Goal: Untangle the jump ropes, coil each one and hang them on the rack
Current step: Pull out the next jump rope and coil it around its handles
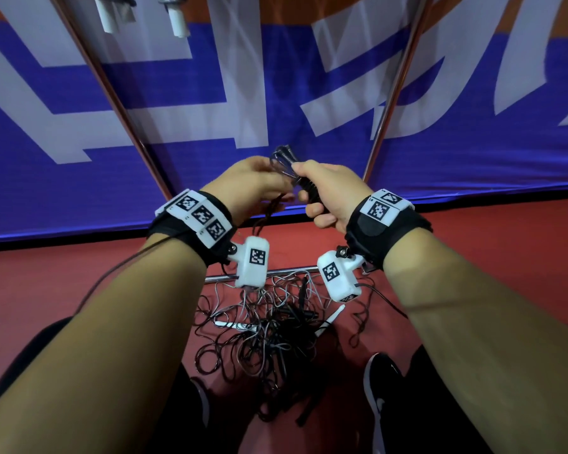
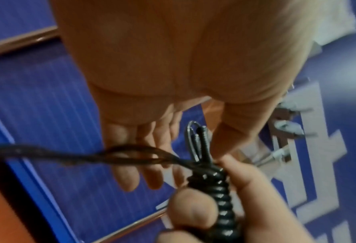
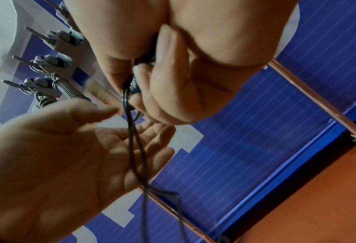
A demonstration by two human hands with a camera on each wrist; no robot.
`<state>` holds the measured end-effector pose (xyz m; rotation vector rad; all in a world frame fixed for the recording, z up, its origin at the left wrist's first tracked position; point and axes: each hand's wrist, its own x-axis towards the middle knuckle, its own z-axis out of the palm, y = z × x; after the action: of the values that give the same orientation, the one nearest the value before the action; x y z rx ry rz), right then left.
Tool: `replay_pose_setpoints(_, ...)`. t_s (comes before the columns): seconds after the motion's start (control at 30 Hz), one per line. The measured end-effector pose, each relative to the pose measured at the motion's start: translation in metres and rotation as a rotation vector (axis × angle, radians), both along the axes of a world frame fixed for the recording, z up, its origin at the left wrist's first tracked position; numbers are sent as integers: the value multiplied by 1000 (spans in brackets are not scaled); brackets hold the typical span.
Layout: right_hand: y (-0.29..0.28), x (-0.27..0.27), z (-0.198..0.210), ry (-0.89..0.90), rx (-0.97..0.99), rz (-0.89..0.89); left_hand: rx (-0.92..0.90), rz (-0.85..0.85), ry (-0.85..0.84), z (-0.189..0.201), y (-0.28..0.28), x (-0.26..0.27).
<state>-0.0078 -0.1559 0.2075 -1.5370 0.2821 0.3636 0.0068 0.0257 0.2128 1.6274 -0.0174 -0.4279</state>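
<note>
My right hand (image 1: 328, 191) grips a black jump rope bundle (image 1: 305, 188), its cord wound tightly round the handles, with small loops (image 1: 282, 155) sticking out on top. The left wrist view shows the wound coil (image 2: 214, 189) in my right hand's fingers (image 2: 254, 189). My left hand (image 1: 259, 181) is beside it with straight fingers (image 2: 131, 172). The loose black cord (image 3: 133, 139) runs across those fingers and hangs down toward the floor. A tangle of black and white ropes (image 1: 269, 332) lies on the red floor between my feet.
The rack's two slanted poles (image 1: 118, 103) (image 1: 394, 93) stand before a blue banner (image 1: 309, 93). Two coiled ropes (image 1: 112, 11) (image 1: 174, 14) hang at the top, near grey hooks (image 3: 56, 60). The rack's bottom bar (image 1: 289, 273) lies behind the tangle. A black shoe (image 1: 381, 388) is nearby.
</note>
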Motion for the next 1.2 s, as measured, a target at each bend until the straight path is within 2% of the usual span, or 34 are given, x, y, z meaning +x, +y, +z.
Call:
replay_pose_setpoints(0.03,0,0,1,13,10,22,-92,49,28,3,1,1)
replay_pose_setpoints(0.1,1,-2,0,32,42,74,-126,88,-39,7,4,3)
replay_pose_setpoints(0.17,2,-4,1,42,85,126,-103,15,-173,5,10,5)
replay_pose_setpoints(0.27,0,-6,2,40,123,182,-109,-49,-249,0,14,6)
replay_pose_setpoints(0.6,0,-4,-3,-74,44,145,-26,64,-312,0,11,10)
replay_pose_setpoints(0.77,-3,0,-4,-123,-101,166,19,107,-313,-1,8,10)
replay_pose_setpoints(0.9,-8,-2,-3,-31,-128,200,67,115,-320,-5,2,7)
replay_pose_setpoints(1.2,-7,-1,0,-107,-174,196,-12,186,-244,2,0,4)
